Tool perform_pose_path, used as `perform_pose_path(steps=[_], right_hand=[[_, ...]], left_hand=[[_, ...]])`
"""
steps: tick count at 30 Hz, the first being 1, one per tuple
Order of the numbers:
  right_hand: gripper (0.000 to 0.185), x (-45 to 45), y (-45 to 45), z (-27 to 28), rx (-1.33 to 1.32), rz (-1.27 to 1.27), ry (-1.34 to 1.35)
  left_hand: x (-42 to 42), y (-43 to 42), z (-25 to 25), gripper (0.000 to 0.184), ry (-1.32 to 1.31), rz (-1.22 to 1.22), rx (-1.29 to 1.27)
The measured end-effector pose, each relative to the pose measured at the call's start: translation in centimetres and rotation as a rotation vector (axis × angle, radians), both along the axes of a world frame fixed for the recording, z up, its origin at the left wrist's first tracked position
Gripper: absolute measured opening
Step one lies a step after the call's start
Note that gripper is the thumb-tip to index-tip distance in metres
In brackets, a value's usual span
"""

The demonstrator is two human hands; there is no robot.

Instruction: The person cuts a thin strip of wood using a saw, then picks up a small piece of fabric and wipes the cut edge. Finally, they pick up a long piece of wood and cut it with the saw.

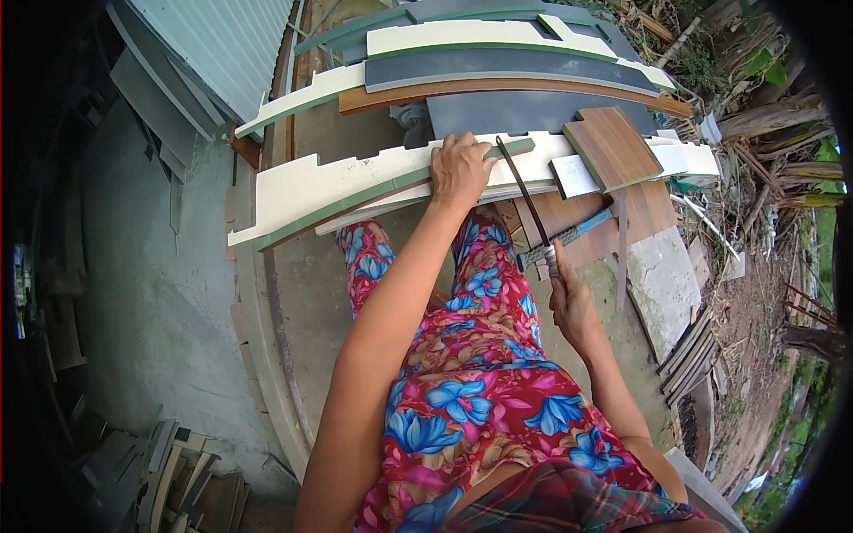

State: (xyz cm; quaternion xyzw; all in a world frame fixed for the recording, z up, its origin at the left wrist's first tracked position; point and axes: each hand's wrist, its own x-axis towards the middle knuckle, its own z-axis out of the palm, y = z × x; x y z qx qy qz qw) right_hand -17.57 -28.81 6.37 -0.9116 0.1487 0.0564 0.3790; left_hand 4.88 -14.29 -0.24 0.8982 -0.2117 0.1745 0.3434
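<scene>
My left hand (460, 171) is closed over a narrow green strip (382, 188), holding it against a long white notched board (306, 182). The strip runs lengthwise along the board, and its right end sticks out past my fingers. In my right hand (576, 306) is a long, thin, dark-bladed tool (524, 189) with a light wrapped grip. Its blade slants up and left, and the tip overlaps the strip's right end just beside my left hand. Whether the edge touches the strip I cannot tell.
Wood-grain panels (613, 147) and a small white piece (574, 176) lie on the right. A blue-handled tool (588, 222) rests beside my right hand. More white and dark boards (506, 67) are stacked beyond. Scrap strips (689, 355) lie at lower right, offcuts (191, 480) at lower left.
</scene>
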Motion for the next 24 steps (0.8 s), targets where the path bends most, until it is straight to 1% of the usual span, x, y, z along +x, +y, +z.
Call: perform_pose_path(steps=[1, 3, 5, 7, 10, 14, 15, 17, 19, 20, 23, 24], right_hand=[[0.058, -0.1, 0.0, 0.2, 0.001, -0.01, 0.015], [0.057, 2.8, 0.0, 0.3, -0.04, 0.04, -0.025], [0.052, 7.1, -0.7, -3.7, -0.208, 0.137, -0.258], [0.051, 11.7, 1.3, -0.9, -0.128, 0.105, -0.063], [0.053, 15.3, 1.2, -4.0, -0.106, 0.14, -0.313], [0.056, 11.0, 1.4, -4.9, -0.096, 0.098, -0.336], [0.058, 8.7, 1.6, -4.1, -0.037, 0.069, -0.269], [0.059, 3.9, 0.9, -5.6, -0.016, 0.049, -0.266], [0.059, 0.6, 1.0, -4.1, 0.005, -0.017, -0.11], [0.059, -0.2, 1.1, -3.2, 0.017, -0.054, -0.03], [0.058, 1.5, 0.9, -1.9, -0.011, 0.011, -0.05], [0.056, 3.1, 0.6, -2.1, -0.048, 0.035, -0.106]], left_hand=[[0.0, -0.1, 0.0, 0.023, -0.004, -0.005, 0.006], [0.0, -0.2, 0.0, 0.024, -0.001, -0.013, -0.008], [0.1, 0.0, -0.2, 0.024, -0.008, -0.009, -0.011], [0.1, 0.0, -0.1, 0.023, -0.022, -0.005, -0.005], [0.0, 0.1, 0.2, 0.023, 0.0, 0.005, 0.018], [-0.1, 0.1, 0.2, 0.023, -0.011, 0.008, 0.012], [0.0, 0.1, 0.2, 0.023, -0.003, 0.006, 0.011], [0.0, 0.0, 0.1, 0.023, 0.002, -0.003, 0.003], [0.1, 0.1, -0.1, 0.024, -0.005, -0.011, -0.004], [0.1, 0.1, -0.2, 0.024, -0.005, -0.011, -0.007], [0.2, -0.1, -0.1, 0.024, -0.013, -0.025, -0.01], [0.2, 0.0, -0.2, 0.024, -0.014, -0.026, -0.009]])
